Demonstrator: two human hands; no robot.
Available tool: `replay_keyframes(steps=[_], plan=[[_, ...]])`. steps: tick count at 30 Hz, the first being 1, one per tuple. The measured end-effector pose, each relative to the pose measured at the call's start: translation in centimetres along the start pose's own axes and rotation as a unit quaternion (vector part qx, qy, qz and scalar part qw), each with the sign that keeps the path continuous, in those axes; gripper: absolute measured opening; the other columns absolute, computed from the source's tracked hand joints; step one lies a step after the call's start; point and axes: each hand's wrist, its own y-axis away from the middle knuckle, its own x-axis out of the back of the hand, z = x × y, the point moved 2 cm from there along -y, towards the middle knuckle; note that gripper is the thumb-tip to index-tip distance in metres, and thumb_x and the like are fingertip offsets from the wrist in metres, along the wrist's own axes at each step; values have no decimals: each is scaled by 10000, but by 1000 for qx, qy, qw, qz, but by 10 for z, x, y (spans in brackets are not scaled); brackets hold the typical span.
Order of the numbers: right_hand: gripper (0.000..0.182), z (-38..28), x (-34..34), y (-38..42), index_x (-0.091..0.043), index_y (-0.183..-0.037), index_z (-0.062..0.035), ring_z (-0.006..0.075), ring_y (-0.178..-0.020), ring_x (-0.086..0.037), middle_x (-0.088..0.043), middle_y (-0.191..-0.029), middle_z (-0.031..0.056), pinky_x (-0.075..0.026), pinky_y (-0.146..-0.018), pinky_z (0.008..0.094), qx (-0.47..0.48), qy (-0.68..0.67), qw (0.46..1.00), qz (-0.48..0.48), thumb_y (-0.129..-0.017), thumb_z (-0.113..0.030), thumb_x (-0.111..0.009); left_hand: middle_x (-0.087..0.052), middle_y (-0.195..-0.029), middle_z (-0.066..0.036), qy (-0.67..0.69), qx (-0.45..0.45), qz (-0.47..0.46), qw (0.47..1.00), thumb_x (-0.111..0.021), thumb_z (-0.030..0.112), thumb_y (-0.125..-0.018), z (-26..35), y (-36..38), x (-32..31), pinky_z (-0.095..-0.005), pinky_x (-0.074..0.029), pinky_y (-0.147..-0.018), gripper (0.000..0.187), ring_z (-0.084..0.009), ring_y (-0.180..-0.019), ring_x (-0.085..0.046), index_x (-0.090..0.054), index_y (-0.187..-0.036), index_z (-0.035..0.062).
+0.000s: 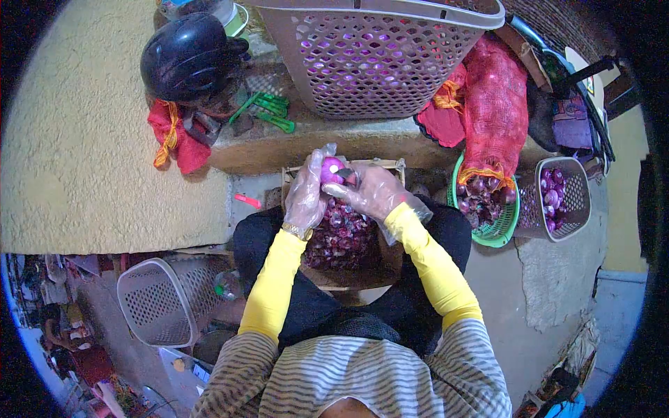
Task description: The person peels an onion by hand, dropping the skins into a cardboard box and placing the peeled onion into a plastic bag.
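Head view, glossy purple onion [331, 169], partly peeled, gloved hands [341, 191]

No legible text, label, number or sign — nothing readable anywhere.

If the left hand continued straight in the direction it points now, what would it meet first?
The left hand points up and away. Past the onion it holds, it would probably meet the stone ledge first, then the large basket; depth is unclear.

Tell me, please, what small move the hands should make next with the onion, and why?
Probably pull off the next strip of skin: the left hand holds the onion, the right hand presses a small blade on it, above the peel pile.
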Motion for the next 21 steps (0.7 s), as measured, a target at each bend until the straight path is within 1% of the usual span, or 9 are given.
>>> replay_keyframes(steps=[1,5,7,11,13,17,19,21], plan=[[705,1,0,0,-704,-1064,-92,410,-855,-690,-710,-899,224,-531,-765,507,0,-7,1000,16,-802,-740,-617,-620,-1229,-146,8,4,-3,1000,-401,480,-1059,-1,-1,1,-370,-513,-972,543,-217,-1058,-633,-505,-1364,43],[682,7,-4,-3,-718,-1009,-85,412,-848,-690,-702,-871,241,-531,-765,504,10,-8,1000,12,-813,-730,-614,-614,-1242,-152,3,-8,7,1000,-401,472,-1061,-2,-3,3,-370,-507,-982,531,-220,-1073,-626,-518,-1348,40],[660,4,-2,-2,-724,-936,-67,409,-817,-692,-696,-825,237,-532,-756,494,-14,3,1000,-14,-836,-708,-603,-608,-1254,-156,5,-12,10,1000,-406,451,-1066,-2,-3,4,-368,-501,-989,509,-222,-1084,-621,-529,-1336,38],[649,-2,2,-1,-722,-899,-58,407,-794,-692,-691,-800,232,-532,-740,489,-29,6,999,-33,-858,-691,-588,-602,-1280,-137,-7,-23,19,1000,-418,420,-1070,-3,-4,3,-369,-490,-1006,477,-222,-1114,-608,-537,-1332,39],[649,6,-5,-6,-721,-896,-52,416,-794,-686,-687,-801,238,-530,-730,493,-57,-35,994,-81,-871,-684,-576,-593,-1313,-106,-29,-44,33,998,-433,401,-1069,-2,-3,-1,-374,-476,-1027,457,-215,-1151,-588,-541,-1330,42],[659,6,-6,-3,-718,-932,-52,428,-810,-681,-686,-813,245,-530,-734,505,-40,-81,993,-71,-865,-692,-577,-583,-1337,-82,-8,-41,20,999,-446,399,-1066,-1,-3,-1,-377,-464,-1043,449,-206,-1175,-574,-549,-1324,45],[562,1,0,-1,-680,-1051,-31,332,-727,-677,-685,-776,181,-519,-724,435,-17,6,1000,-5,-910,-571,-621,-586,-1330,-80,-9,-61,19,998,-451,402,-1064,1,-3,-1,-372,-462,-1039,449,-199,-1162,-577,-556,-1318,47],[573,4,-1,-2,-670,-1070,-25,345,-740,-681,-687,-785,190,-520,-728,438,-18,-6,1000,-11,-909,-573,-621,-587,-1328,-78,-8,-56,21,998,-453,402,-1063,1,-3,0,-369,-463,-1034,450,-197,-1154,-580,-557,-1317,46]])
